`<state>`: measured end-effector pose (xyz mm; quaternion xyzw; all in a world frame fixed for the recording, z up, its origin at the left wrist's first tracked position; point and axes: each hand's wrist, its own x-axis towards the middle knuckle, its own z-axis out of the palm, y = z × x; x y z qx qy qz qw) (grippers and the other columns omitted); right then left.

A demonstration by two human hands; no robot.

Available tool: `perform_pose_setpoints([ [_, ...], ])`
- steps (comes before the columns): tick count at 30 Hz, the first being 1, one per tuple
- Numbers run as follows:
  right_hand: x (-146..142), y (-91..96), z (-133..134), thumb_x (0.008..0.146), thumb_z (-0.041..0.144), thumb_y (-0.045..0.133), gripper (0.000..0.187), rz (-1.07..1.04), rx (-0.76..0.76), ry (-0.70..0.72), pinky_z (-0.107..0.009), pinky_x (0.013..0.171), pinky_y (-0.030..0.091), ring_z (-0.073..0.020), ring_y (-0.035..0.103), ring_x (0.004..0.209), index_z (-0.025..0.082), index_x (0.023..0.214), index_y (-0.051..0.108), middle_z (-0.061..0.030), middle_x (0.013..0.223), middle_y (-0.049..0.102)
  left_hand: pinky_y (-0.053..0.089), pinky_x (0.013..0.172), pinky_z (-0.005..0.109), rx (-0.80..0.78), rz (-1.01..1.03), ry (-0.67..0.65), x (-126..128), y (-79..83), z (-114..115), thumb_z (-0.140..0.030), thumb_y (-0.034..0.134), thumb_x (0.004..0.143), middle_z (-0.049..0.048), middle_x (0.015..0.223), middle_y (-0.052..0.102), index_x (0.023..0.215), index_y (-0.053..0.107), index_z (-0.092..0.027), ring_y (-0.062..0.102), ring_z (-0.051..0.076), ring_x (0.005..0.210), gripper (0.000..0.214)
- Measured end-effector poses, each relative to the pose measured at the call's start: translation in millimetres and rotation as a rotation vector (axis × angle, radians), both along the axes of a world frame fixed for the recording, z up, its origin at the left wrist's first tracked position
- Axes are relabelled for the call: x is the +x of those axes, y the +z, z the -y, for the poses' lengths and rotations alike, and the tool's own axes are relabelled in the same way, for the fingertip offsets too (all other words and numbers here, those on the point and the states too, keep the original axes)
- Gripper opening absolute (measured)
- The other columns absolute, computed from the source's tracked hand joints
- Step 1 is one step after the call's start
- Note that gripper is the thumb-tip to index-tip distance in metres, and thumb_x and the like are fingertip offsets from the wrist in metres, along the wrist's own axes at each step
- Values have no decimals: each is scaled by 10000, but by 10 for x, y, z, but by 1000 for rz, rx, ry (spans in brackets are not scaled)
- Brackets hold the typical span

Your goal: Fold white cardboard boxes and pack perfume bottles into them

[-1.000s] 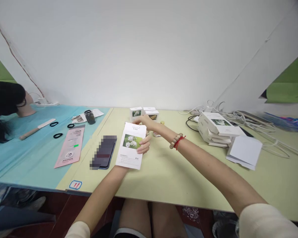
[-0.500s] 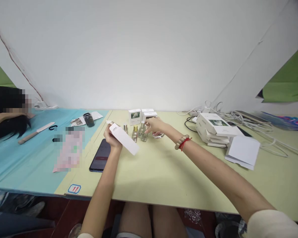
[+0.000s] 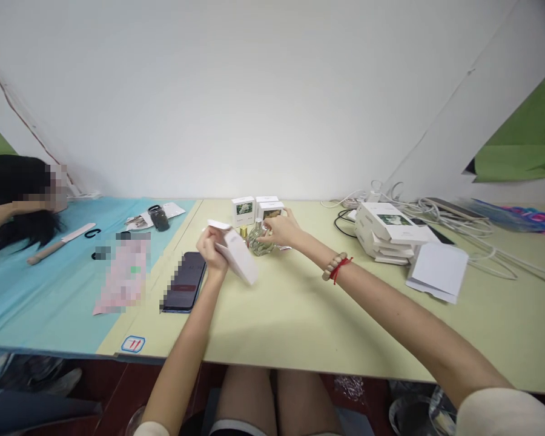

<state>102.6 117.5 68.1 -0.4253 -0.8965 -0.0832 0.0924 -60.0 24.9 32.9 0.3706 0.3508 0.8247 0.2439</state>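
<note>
My left hand is closed around a flat white carton, held tilted above the yellow-green table with its top flap open. My right hand, beads and a red string at its wrist, pinches a small clear glass bottle lifted just off the table. More small bottles stand behind it, partly hidden by the carton. Three small white boxes with flower pictures stand at the back.
A dark phone lies left of my left hand. A stack of flat white cartons and a white sheet sit right, with cables behind. On the blue cloth lie a pink packet, knife, dark jar. Another person's head and arm are far left.
The left hand raised the carton from lying face up to tilted on edge with its flap open. The right hand closed on a small bottle and drew it toward the carton.
</note>
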Motion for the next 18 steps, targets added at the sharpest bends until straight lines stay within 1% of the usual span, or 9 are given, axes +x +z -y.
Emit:
perform_pose_setpoints([
  [3,48,-65,69,708,449,614,312,-37,-26,133,-430,947,227,-223,608,843,207,904,603,-44,805,690,297,549,240,11,-195,-14,212,-99,69,-241,530,676,-21,538,433,527,480,-179,396,120,552,169],
  [5,119,-125,158,765,331,569,190,-46,-29,176,-407,942,254,-208,614,835,213,912,593,-41,807,692,286,555,246,-18,-484,-44,354,-166,110,-219,528,703,-24,560,440,561,488,-186,394,122,548,151],
  [6,170,-162,215,791,287,535,169,-56,-30,187,-388,924,285,-206,616,833,211,932,591,-51,818,693,284,560,248,-22,-531,-53,413,-194,123,-214,536,708,-27,551,430,553,477,-188,388,121,541,168],
  [9,382,-286,411,816,254,488,285,-160,-72,189,-307,764,400,-218,612,887,219,1094,540,-90,1005,668,277,567,253,-50,-585,-42,521,-246,127,-251,518,777,-34,533,382,540,419,-190,365,118,526,264],
  [11,556,-347,542,811,276,493,370,-297,-132,149,-274,657,433,-204,618,852,255,1180,476,-68,1099,633,281,575,255,-100,-599,-25,545,-265,112,-311,452,849,-29,563,385,582,404,-194,374,123,545,295],
  [12,645,-358,604,810,304,503,395,-373,-155,114,-269,625,444,-190,622,793,270,1200,454,-53,1075,638,293,586,256,-126,-599,-21,551,-274,104,-342,410,877,-22,594,404,620,410,-196,393,128,570,296],
  [15,889,-258,788,795,434,539,433,-518,-102,-23,-277,571,457,-168,595,622,272,1190,471,-21,833,654,351,653,267,-170,-567,-53,579,-316,91,-413,322,911,11,747,483,801,435,-201,466,148,691,265],
  [17,1013,-87,917,773,498,552,449,-526,-21,-75,-283,542,458,-162,574,567,252,1148,521,-17,731,625,384,724,283,-173,-563,-84,617,-353,89,-443,349,899,42,889,509,930,419,-199,500,160,803,256],
  [18,1057,15,982,766,510,558,450,-520,-14,-64,-280,527,461,-158,572,559,246,1130,540,-22,728,619,393,765,296,-170,-579,-95,639,-373,89,-457,402,878,56,957,507,978,405,-199,506,168,867,277],
])
